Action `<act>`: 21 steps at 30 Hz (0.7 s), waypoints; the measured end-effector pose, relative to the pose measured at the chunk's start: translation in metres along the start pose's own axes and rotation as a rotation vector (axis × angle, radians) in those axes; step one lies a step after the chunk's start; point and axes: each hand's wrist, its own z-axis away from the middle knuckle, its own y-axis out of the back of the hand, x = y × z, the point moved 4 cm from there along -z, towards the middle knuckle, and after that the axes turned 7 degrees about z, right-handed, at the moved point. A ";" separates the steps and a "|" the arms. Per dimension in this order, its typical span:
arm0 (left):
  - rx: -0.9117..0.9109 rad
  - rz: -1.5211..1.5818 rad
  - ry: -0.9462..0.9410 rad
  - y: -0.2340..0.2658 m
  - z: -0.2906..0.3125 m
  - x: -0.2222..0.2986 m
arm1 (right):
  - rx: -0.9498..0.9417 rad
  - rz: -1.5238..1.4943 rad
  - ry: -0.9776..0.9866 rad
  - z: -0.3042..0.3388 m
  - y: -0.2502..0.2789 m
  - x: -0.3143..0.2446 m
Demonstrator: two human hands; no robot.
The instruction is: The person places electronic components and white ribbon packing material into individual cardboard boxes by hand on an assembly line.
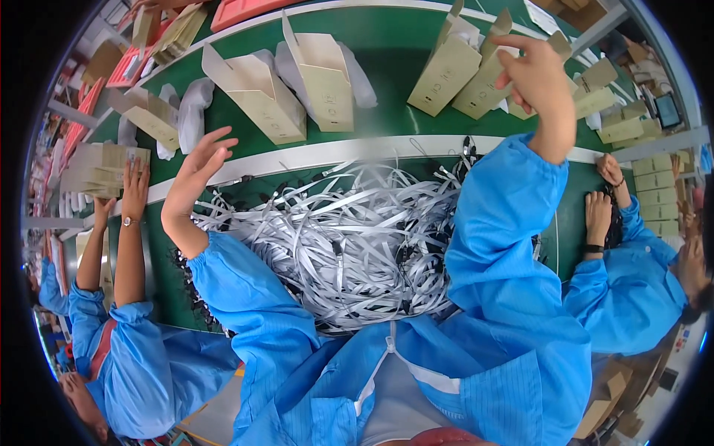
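Over the bench's [390,67] far right portion, the right hand [537,78] is loosely bent, one finger extended leftward, the others curled; no item is seen in it. It overlaps an open box [480,83] in view; contact cannot be determined. Toward the left end, by the rail [327,153], the left hand [197,169] is spread, also without a load. Just beyond it stands a wrapped item [195,111], white and apparently soft outside; contents not visible.

Between the forearms, on the near side of the rail, lie the straps [364,238], white, heaped and tangled. Judged light, limp and somewhat slippery; best taken singly by a dark end fitting.

Beyond the rail, two pale boxes [323,85] stand upright, flaps raised. Judged light and fairly stiff, with flaps liable to crease; hold by opposite side walls, below the flaps.

At the bench's left end, a co-worker's hand [135,187] is at a stack of boxes [91,165]; another co-worker's hands [598,214] are near the right end.
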 end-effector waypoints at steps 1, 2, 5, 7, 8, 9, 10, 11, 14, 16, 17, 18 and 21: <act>-0.004 0.000 -0.005 0.000 0.000 0.000 | 0.006 0.002 -0.002 -0.005 -0.003 0.001; 0.000 -0.006 0.003 -0.001 0.000 0.001 | -0.015 0.053 0.008 -0.011 -0.010 0.005; 0.011 -0.013 0.012 -0.001 -0.001 -0.001 | -0.052 0.161 0.032 -0.025 -0.030 0.018; 0.016 -0.011 0.033 0.000 -0.002 -0.005 | -0.060 0.155 0.010 -0.030 -0.037 0.024; 0.020 -0.010 0.044 0.001 -0.003 -0.007 | -0.064 0.152 -0.001 -0.031 -0.038 0.027; 0.022 -0.006 0.038 0.001 -0.003 -0.008 | -0.060 0.155 0.003 -0.031 -0.039 0.029; 0.022 -0.002 0.042 0.002 -0.003 -0.009 | -0.067 0.136 0.014 -0.029 -0.040 0.030; 0.022 0.002 0.047 0.002 -0.003 -0.011 | -0.074 0.116 0.025 -0.027 -0.040 0.031; 0.033 0.011 0.056 0.003 -0.003 -0.015 | -0.053 0.031 0.063 -0.031 -0.033 0.034; 0.042 0.008 0.063 0.002 -0.004 -0.015 | 0.009 -0.107 0.104 -0.035 -0.021 0.040; 0.042 0.011 0.061 0.001 -0.004 -0.014 | 0.010 -0.103 0.105 -0.038 -0.014 0.041; 0.048 0.013 0.066 0.001 -0.003 -0.014 | -0.007 -0.165 0.134 -0.043 -0.004 0.041; 0.070 0.014 0.080 0.002 -0.002 -0.014 | -0.045 -0.293 0.196 -0.054 0.012 0.028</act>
